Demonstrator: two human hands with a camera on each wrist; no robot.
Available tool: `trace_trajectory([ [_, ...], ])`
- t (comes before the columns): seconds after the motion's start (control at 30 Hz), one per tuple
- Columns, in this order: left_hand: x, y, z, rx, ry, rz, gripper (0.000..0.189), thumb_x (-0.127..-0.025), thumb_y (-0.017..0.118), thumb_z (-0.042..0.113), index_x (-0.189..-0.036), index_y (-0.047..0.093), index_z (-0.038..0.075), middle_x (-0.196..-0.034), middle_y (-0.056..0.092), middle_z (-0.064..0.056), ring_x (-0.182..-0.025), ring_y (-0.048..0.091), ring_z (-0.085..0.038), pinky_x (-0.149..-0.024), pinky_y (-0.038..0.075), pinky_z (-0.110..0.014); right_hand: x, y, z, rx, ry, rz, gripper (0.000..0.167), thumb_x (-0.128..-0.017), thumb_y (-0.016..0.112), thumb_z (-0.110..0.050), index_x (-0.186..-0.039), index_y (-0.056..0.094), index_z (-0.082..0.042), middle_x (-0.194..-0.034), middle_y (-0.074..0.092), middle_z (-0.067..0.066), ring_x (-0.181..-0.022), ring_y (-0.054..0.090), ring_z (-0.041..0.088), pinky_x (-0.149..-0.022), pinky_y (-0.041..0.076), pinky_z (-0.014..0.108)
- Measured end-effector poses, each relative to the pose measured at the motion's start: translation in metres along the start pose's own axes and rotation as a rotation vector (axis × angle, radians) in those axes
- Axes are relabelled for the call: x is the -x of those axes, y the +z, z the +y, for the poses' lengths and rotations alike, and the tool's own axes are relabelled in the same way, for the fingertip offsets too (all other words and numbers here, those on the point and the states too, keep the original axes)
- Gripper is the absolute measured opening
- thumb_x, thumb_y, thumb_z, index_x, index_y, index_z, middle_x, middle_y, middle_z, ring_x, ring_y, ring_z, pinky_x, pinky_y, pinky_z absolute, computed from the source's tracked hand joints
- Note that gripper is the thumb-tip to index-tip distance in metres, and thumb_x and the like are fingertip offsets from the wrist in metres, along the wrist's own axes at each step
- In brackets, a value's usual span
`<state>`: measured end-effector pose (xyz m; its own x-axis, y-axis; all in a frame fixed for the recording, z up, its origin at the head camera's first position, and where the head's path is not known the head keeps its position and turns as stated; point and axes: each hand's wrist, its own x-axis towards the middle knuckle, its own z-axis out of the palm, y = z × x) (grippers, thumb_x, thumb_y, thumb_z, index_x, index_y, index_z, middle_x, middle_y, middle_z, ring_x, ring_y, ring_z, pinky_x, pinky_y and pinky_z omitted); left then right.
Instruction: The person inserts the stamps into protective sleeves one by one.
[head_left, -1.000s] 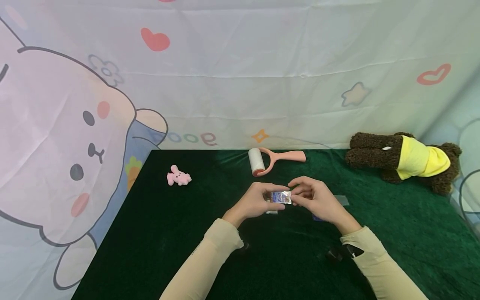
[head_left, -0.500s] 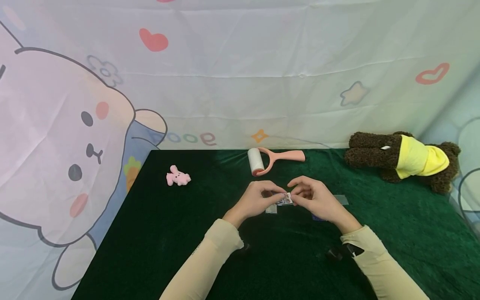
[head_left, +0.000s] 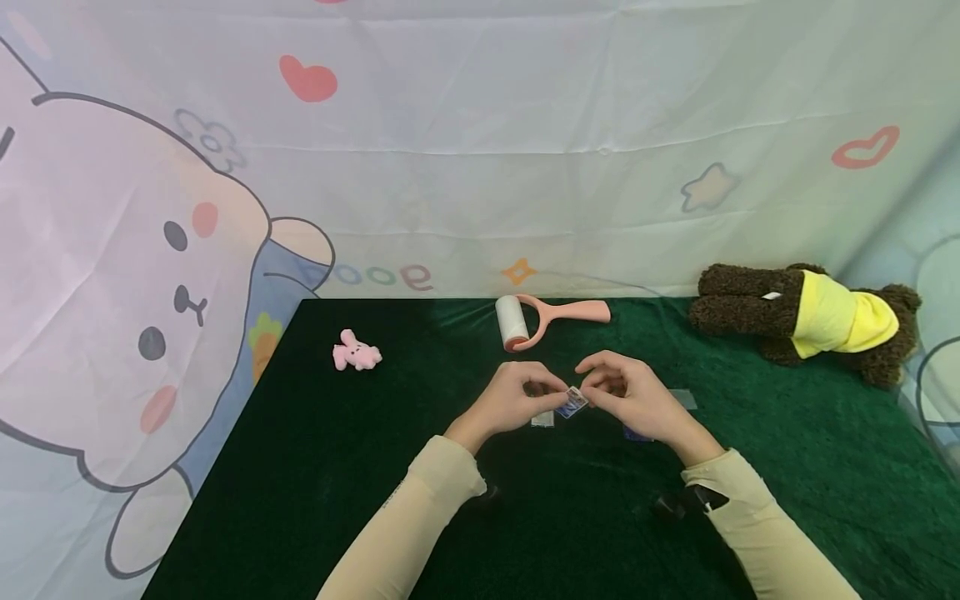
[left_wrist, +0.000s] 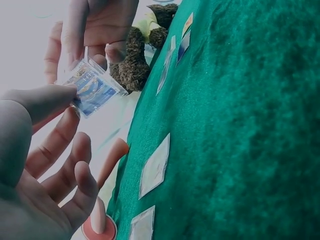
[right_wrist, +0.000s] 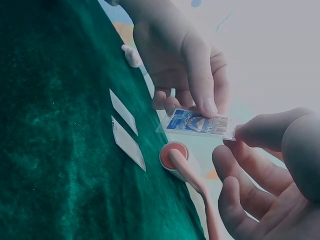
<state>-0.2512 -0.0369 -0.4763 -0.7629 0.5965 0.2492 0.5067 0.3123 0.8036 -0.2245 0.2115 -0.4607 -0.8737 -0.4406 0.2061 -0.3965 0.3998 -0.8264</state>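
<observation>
A small blue picture card (head_left: pixel 573 403) in a clear plastic sleeve (right_wrist: pixel 227 132) is held up between my two hands. My left hand (head_left: pixel 512 398) pinches it at one side between thumb and fingers. On the opposite side my right hand (head_left: pixel 632 398) pinches the clear end of the sleeve. In the left wrist view the card (left_wrist: pixel 94 94) hangs tilted over the cloth, its printed face showing. Below my left hand lies a pale flat sleeve (head_left: pixel 542 419); the left wrist view shows two such sleeves (left_wrist: pixel 155 166) side by side. A blue card (head_left: pixel 637 434) lies partly hidden under my right hand.
A dark green cloth (head_left: pixel 420 500) covers the table. A lint roller (head_left: pixel 555 315) with a pink handle lies at the back edge. To the left sits a small pink plush toy (head_left: pixel 357 353), to the right a brown teddy bear (head_left: pixel 810 321). A clear sleeve (head_left: pixel 683 399) lies beyond my right hand.
The card has turned from lying level to a slanted angle. My left thumb and fingers, earlier spread along its two edges, have closed to a pinch. The right hand has hardly moved.
</observation>
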Motion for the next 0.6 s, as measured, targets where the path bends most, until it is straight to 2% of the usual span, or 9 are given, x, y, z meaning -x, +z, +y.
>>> trace_trajectory([
  [0.13, -0.0002, -0.0007, -0.0001, -0.011, -0.033, 0.003, 0.011, -0.098, 0.076, 0.017, -0.106, 0.082, 0.011, -0.101, 0.076, 0.002, -0.09, 0.063, -0.008, -0.085, 0.054, -0.026, 0.0, -0.0009, -0.0003, -0.001, 0.003, 0.016, 0.022, -0.104, 0.066, -0.01, -0.126, 0.065, -0.007, -0.101, 0.076, 0.007, -0.082, 0.072, 0.023, -0.068, 0.056, 0.031],
  [0.4, -0.0002, -0.0017, 0.0014, -0.029, -0.123, 0.011, 0.014, -0.099, 0.075, 0.022, -0.108, 0.082, 0.013, -0.1, 0.076, 0.003, -0.087, 0.064, -0.012, -0.079, 0.055, -0.026, 0.0003, -0.0046, 0.0014, 0.034, 0.015, 0.06, 0.02, -0.105, 0.065, -0.012, -0.125, 0.066, -0.008, -0.1, 0.075, 0.015, -0.082, 0.071, 0.036, -0.067, 0.055, 0.031],
  [0.6, -0.0017, 0.0009, -0.0006, -0.029, -0.164, 0.0, 0.013, -0.099, 0.075, 0.023, -0.106, 0.082, 0.014, -0.099, 0.077, 0.004, -0.084, 0.063, -0.012, -0.076, 0.054, -0.027, 0.003, -0.007, 0.0016, 0.034, 0.033, 0.075, 0.021, -0.105, 0.065, -0.012, -0.125, 0.065, -0.007, -0.102, 0.074, 0.019, -0.083, 0.071, 0.037, -0.07, 0.057, 0.031],
])
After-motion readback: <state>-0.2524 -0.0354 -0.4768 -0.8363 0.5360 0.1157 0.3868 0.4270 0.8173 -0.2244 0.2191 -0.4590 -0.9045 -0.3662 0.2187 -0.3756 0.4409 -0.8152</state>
